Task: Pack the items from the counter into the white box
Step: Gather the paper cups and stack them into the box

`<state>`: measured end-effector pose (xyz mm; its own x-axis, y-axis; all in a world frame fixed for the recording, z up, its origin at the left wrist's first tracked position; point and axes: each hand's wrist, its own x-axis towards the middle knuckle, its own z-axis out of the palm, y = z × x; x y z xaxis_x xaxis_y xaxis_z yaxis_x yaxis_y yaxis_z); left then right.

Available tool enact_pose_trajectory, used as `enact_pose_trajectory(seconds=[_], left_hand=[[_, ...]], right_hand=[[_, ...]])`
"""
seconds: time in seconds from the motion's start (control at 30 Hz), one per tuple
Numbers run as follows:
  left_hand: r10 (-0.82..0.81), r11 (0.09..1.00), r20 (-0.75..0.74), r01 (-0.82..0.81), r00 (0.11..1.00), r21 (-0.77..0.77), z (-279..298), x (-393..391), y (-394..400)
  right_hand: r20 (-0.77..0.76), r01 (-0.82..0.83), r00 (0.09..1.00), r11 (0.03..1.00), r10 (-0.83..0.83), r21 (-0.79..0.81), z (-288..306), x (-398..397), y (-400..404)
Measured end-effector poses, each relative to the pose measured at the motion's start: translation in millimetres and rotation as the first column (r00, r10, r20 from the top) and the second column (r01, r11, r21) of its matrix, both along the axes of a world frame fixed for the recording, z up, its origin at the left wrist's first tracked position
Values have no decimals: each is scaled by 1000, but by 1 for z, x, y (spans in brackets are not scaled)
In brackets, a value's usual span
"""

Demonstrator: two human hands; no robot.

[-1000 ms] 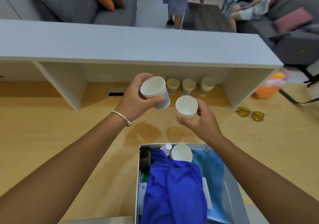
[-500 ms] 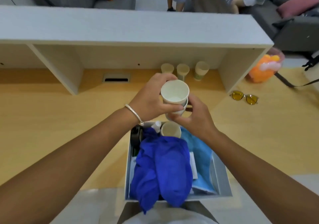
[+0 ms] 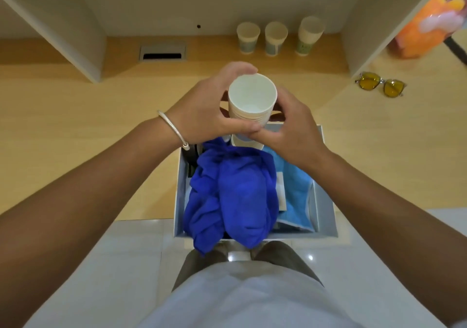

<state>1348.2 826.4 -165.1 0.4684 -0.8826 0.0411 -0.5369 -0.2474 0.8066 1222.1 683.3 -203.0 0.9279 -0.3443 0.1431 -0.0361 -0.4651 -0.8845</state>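
Above the far end of the white rectangular box point(image 3: 326, 216), the left hand point(image 3: 202, 115) and right hand point(image 3: 295, 128) are both curling around nested white paper cups point(image 3: 251, 100). The stack is standing upright, long axis vertical, mouth up. Lowered carelessly, it is risking tipping on the bunched dark blue cloth point(image 3: 232, 191).

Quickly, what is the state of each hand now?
Left hand: grips the stacked white paper cups.
Right hand: also holds the same cups, fingers curled round them.
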Motion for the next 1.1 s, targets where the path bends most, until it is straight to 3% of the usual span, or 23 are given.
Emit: enact_pose_trajectory(seconds=[0.27, 0.5, 0.7, 0.83, 0.97, 1.03, 1.1], left_hand=[[-61, 994, 23, 59, 998, 93, -29, -6, -7], [-102, 969, 119, 71, 988, 236, -62, -6, -2], [-96, 973, 127, 66, 987, 222, -77, -5, 6], [-131, 965, 9, 125, 991, 231, -65, 7, 14], [-39, 982, -131, 63, 991, 179, -50, 27, 8], [14, 978, -101, 7, 995, 207, -43, 43, -4], [38, 962, 46, -49, 998, 268, -41, 65, -24]], right_hand=[[-59, -19, 998, 1000, 19, 1, -33, -16, -6], [-259, -163, 960, 962, 105, -218, -54, -23, -21], [-364, -210, 929, 905, 66, -370, -44, -23, -51], [-357, -185, 934, 880, 18, -437, -35, -19, -68], [-320, -108, 945, 851, -73, -515, -29, -5, -82], [-324, -94, 941, 841, -99, -532, -32, 10, -97], [-361, -105, 924, 829, -122, -549, -40, 30, -116]])
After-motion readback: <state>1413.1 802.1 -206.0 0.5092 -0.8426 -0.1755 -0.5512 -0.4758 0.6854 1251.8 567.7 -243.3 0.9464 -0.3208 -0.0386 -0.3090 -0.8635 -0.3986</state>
